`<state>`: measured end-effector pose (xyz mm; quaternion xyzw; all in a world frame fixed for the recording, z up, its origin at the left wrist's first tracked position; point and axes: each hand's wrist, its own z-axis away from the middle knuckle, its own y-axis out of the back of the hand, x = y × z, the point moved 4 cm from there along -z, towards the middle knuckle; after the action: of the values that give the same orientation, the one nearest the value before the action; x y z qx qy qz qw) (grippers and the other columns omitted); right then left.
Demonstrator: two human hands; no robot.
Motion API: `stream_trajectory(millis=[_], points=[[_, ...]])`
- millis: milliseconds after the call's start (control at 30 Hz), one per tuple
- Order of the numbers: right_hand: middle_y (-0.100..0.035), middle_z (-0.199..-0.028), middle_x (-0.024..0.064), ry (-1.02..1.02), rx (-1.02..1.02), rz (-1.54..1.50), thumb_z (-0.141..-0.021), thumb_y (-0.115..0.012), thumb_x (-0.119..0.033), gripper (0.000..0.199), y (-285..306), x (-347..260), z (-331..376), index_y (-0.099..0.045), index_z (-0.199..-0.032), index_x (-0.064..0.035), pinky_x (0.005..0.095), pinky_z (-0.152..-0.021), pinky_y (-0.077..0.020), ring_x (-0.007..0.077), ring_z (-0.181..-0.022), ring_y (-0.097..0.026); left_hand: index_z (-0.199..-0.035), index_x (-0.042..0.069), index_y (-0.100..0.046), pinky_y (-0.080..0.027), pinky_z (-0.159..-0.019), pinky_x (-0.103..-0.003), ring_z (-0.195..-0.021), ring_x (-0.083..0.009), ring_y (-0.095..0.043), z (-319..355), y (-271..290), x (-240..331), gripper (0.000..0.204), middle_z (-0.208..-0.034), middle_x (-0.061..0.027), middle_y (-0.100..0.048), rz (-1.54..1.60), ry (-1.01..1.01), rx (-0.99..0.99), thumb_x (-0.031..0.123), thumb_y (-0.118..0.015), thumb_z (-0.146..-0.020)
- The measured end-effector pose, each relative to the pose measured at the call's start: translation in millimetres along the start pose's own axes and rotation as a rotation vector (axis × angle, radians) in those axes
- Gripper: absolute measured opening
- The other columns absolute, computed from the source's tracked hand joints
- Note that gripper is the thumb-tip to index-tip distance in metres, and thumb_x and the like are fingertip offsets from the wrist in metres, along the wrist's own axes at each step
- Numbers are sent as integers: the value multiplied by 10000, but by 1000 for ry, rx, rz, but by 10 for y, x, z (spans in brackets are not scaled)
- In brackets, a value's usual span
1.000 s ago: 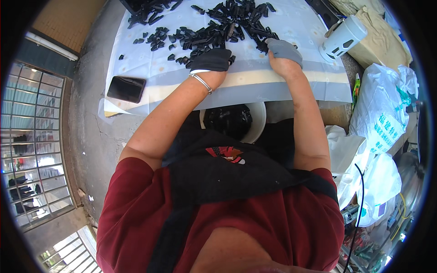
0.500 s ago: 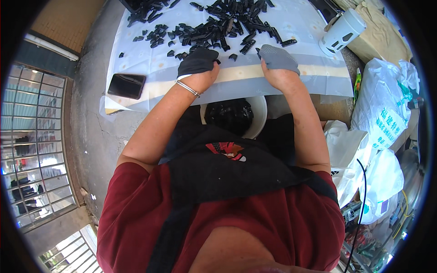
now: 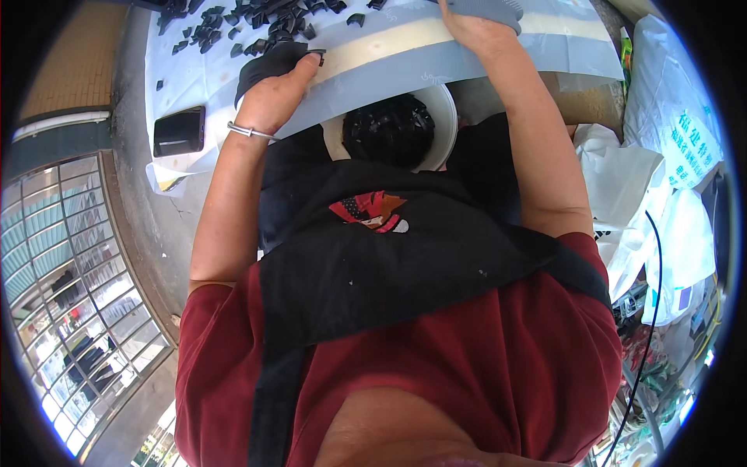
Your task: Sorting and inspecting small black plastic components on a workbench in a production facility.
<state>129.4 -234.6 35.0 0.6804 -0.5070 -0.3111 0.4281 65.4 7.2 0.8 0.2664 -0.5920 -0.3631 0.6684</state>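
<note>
My left hand (image 3: 276, 84), in a black fingerless glove with a metal bangle at its wrist, is closed over the near edge of the table. Its thumb presses on a small black plastic piece (image 3: 318, 57). My right hand (image 3: 484, 25), in a grey glove, is at the top edge of the picture, where its fingers are partly cut off. It looks closed, with a dark tip by its thumb that I cannot make out. Loose black plastic pieces (image 3: 272, 23) lie beyond my left hand. Below the table edge, a pale bucket (image 3: 445, 124) holds black pieces (image 3: 389, 131).
A phone (image 3: 179, 131) rests on the table's patterned cover (image 3: 373, 66), left of my left hand. White bags (image 3: 622, 175) crowd the right side, with a black cable (image 3: 658, 265) hanging past them. A barred window (image 3: 78, 288) stands at the left.
The view has shifted, and the table sits higher in the picture. My hands are farther apart, the left one having moved left. My right hand has reached the top edge of the picture.
</note>
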Motion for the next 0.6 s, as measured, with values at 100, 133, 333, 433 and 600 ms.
stream_trajectory(millis=[100,133,333,433,600], points=[[-572,-665,124,157,110,-103,-722,-508,-158,127,16,-91,67,-598,-706,-69,421,-582,-461,304,-670,-578,-969,104,-608,-435,-648,-294,-707,-230,-575,73,-58,-26,393,-795,-97,-619,198,136,-36,441,-482,-810],[-560,-671,118,201,109,-107,-722,-519,-178,127,20,-128,80,-583,-714,-68,423,-587,-452,302,-677,-567,-969,104,-608,-435,-648,-294,-707,-230,-575,97,-91,8,393,-795,-97,-619,196,134,-35,441,-482,-810],[-615,-831,119,121,67,-726,-829,-536,-310,271,39,-522,411,-606,-968,-88,383,-682,-462,303,-773,-583,-908,20,-622,-361,-493,-223,-595,-98,-505,239,-242,169,232,-772,-41,-617,846,269,-80,217,-537,-820],[-610,-854,115,273,-94,-710,-796,-595,-257,302,219,-762,536,-567,-1028,-65,363,-701,-454,294,-789,-577,-944,-5,-614,-421,-586,-241,-717,-132,-551,287,-284,148,272,-859,-65,-617,822,312,30,218,-528,-814],[-595,-848,144,360,-42,-569,-798,-574,-270,309,212,-831,646,-549,-1009,-44,394,-692,-442,318,-763,-563,-880,49,-521,-429,-592,-305,-627,-219,-543,350,-277,280,272,-723,-107,-573,285,-117,-81,269,-361,-874]])
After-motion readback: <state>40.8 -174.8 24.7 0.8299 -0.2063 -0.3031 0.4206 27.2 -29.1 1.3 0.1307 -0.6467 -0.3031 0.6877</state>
